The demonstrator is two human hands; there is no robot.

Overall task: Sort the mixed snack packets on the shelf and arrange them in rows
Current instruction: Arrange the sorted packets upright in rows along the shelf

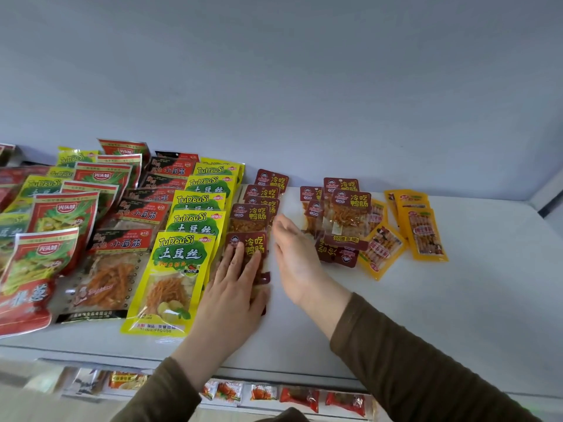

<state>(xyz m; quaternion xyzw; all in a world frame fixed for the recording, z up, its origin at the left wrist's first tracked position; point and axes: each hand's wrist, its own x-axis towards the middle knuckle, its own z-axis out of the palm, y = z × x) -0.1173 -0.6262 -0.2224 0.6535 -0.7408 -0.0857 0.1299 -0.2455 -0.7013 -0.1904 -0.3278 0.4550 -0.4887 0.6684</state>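
closest to me, on a lower shelf, small wrapped snacks sit in a line along the front lip. above that, both brown sleeves reach onto the white shelf. the left hand lies flat with fingers spread wide, pressing down on the nearest dark red packet at the front of its row. the right hand hangs just beside it, fingers loose and apart, holding nothing, edge-on above the bare strip of shelf. the dark red row runs back from there, overlapping like tiles. left of it stand the yellow-green packets, then a black-and-red row, then red-and-green bags, each stepped toward the wall. to the right, unsorted, a loose heap of more dark red packets lies mixed with orange-yellow packets, one red packet upside down at the heap's front. behind all, the plain pale wall.
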